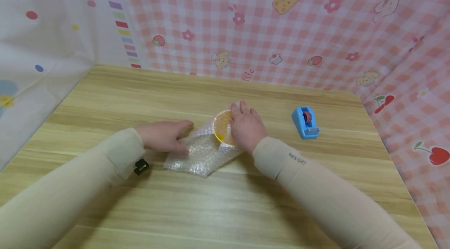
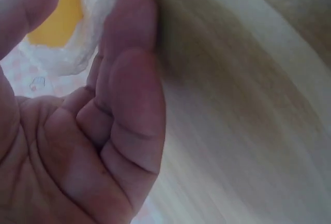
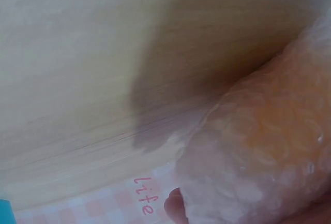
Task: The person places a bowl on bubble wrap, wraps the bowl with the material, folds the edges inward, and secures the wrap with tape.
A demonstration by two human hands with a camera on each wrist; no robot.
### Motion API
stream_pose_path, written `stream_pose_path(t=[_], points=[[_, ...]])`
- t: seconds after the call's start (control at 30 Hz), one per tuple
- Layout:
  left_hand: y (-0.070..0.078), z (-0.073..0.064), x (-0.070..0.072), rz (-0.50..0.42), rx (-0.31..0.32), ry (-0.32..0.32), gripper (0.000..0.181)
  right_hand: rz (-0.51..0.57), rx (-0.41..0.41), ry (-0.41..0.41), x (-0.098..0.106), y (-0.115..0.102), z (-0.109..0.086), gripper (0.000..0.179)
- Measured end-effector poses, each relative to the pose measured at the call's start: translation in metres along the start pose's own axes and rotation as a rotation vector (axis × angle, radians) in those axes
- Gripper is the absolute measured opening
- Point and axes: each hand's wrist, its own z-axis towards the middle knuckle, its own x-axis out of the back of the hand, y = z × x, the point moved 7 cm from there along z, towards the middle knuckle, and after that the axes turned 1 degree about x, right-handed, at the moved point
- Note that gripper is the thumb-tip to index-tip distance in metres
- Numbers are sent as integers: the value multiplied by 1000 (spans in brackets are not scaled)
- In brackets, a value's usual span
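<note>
A yellow round-rimmed thing, cup-like in shape, [image 1: 220,138] lies partly rolled in clear bubble wrap [image 1: 197,160] on the wooden table. My right hand [image 1: 247,127] grips its wrapped right side, with the fingers over the far edge. In the right wrist view the bubble wrap [image 3: 232,167] covers an orange-yellow body, and one fingertip [image 3: 176,206] shows behind it. At the wrap's left edge is my left hand [image 1: 163,135], thumb and fingers spread apart. The left wrist view has a flat yellow face [image 2: 59,17] beyond the bent fingers [image 2: 137,94].
A blue tape dispenser [image 1: 306,122] with a reddish roll stands to the right of my right hand. A small black clip-like piece [image 1: 141,166] shows beside the left sleeve. Patterned cloth walls [image 1: 246,45] rise at the table's back and sides.
</note>
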Motion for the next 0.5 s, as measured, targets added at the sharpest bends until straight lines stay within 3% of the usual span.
stream_pose_path(t=[0.13, 0.3, 0.5], points=[[-4, -7, 0, -32, 6, -45, 95, 10, -17, -5, -1, 0, 0, 57], [-5, -14, -2, -167, 7, -130, 84, 10, -27, -6, -1, 0, -1, 58], [1, -22, 4, -243, -13, -156, 36, 19, -46, -20, -1, 0, -1, 57]])
